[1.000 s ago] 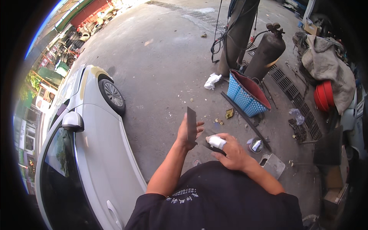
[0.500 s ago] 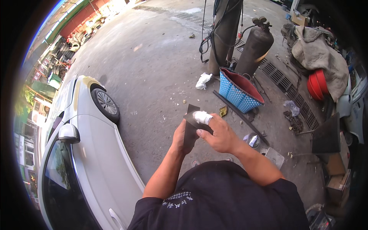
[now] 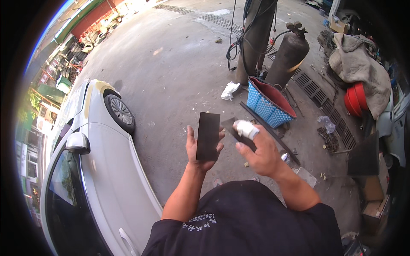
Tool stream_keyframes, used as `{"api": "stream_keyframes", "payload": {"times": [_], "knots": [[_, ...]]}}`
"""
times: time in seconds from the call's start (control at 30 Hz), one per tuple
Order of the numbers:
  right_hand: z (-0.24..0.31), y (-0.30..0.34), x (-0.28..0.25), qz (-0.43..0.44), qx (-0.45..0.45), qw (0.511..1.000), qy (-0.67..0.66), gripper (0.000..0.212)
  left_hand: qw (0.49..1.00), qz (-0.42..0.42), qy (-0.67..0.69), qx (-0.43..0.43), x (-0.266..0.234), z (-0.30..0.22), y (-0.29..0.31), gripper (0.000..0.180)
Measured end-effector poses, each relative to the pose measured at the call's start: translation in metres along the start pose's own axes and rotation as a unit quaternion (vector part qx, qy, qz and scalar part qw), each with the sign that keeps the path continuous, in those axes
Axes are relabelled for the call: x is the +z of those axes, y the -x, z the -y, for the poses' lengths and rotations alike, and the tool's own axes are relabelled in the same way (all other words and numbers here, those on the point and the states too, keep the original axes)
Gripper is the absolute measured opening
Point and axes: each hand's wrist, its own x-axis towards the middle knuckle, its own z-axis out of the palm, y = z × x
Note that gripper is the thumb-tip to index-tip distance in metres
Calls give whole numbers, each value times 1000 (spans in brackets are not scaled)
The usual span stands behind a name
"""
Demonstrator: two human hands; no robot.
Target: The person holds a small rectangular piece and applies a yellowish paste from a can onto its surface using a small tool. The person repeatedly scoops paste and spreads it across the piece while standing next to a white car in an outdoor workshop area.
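Observation:
In front of my body, my left hand point(image 3: 192, 151) holds a dark flat rectangular sheet point(image 3: 208, 135) upright across its palm, with the thumb on one side and fingertips showing past the other edge. Just to the right, my right hand point(image 3: 265, 154) grips a smaller dark flat piece point(image 3: 244, 137) between thumb and fingers. A white wrapping point(image 3: 247, 129) covers a finger of that hand. A narrow gap separates the two dark pieces. I cannot make out what they are made of.
A silver car point(image 3: 109, 170) stands at the left. Ahead to the right are a blue woven bag point(image 3: 267, 104), a gas cylinder point(image 3: 290, 57), a dark bar point(image 3: 273, 134) and a crumpled white cloth or paper point(image 3: 229, 90). Red rings point(image 3: 355, 100) and cartons point(image 3: 375, 208) line the right side.
My hands have moved apart: the right went rightward with the smaller dark piece. The larger sheet has turned to face me in my left hand.

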Motion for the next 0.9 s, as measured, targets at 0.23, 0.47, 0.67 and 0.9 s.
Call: {"api": "stream_keyframes", "payload": {"times": [0.23, 0.47, 0.67, 0.9], "knots": [[13, 41, 29, 73, -22, 997, 25, 32, 984, -41, -112, 130, 19, -14, -3, 57], [19, 27, 26, 75, -37, 995, 56, 30, 954, -52, -201, 217, 49, -5, 0, 42], [26, 16, 23, 63, -17, 997, 46, 31, 939, -39, -242, 241, 53, 2, 6, 41], [22, 4, 12, -20, -15, 996, 80, 28, 950, -21, -259, 174, 47, 14, 18, 39]]}}
